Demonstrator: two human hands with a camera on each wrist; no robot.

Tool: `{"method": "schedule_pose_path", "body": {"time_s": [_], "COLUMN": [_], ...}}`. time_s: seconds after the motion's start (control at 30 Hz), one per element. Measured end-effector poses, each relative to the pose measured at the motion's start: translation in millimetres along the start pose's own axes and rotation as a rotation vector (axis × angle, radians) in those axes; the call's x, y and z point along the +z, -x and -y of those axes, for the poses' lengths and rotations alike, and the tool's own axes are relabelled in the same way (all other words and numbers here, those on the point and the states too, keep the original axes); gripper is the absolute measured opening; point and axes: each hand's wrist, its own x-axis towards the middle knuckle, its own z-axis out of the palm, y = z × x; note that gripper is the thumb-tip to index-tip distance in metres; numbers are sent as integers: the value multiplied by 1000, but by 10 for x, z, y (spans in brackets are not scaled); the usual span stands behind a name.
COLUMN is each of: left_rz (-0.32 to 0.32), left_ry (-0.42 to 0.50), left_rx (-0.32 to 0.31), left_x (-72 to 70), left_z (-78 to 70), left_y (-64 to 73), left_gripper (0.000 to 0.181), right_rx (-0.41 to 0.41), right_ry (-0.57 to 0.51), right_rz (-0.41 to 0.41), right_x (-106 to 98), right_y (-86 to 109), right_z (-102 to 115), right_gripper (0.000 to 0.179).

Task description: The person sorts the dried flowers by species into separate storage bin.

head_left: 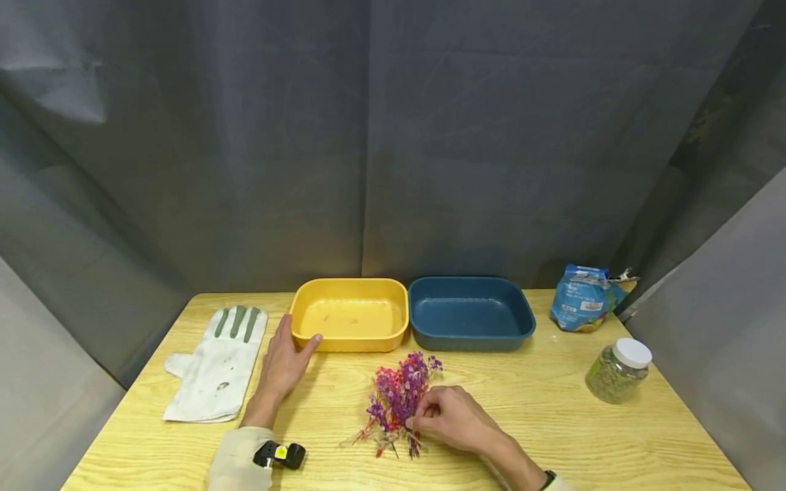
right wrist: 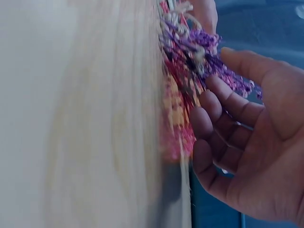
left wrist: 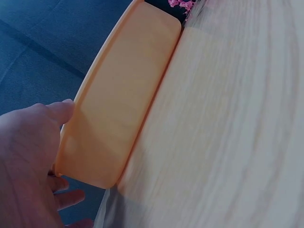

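Note:
A bunch of dried flowers (head_left: 402,395), purple and pink with thin stems tied in twine, lies at the front middle of the table. My right hand (head_left: 457,417) is at its right side, pinching the purple part between thumb and curled forefinger. In the right wrist view the right hand (right wrist: 256,123) has its other fingers bent beside the purple sprigs (right wrist: 232,83). My left hand (head_left: 285,361) touches the front left corner of the yellow tray (head_left: 350,346). Its thumb lies at the tray's rim in the left wrist view, and the left hand's fingers (left wrist: 70,198) stretch past the corner.
A dark blue tray (head_left: 473,343) stands right beside the yellow one. At the left lies a white glove (head_left: 215,372) with green-grey finger stripes. To the right are a crumpled blue bag (head_left: 580,300) and a white-lidded jar (head_left: 617,375). Grey curtains (head_left: 368,150) enclose the table.

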Motion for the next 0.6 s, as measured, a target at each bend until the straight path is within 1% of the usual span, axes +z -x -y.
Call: {"method": "schedule_pose_path", "body": {"time_s": [0.1,0.27,0.4,0.6], "left_rz": [1,1,4,2], "left_ry": [5,11,16,17], "left_rx": [-2,-4,-6,-8], "left_x": [5,9,16,15], "left_z": [-5,-4,1,21], "left_y": [-3,-4,-1,7], "left_gripper": [93,92,92,92], "right_rx": [39,97,128,133], "right_ry": [-1,-22,-93,-248], "right_rz": [-7,-6,21,56], "right_x": [38,90,91,44], "right_y": [-13,-31,-24,-9], "right_z": [17,38,37,32], "right_gripper": [23,23,21,19]}}
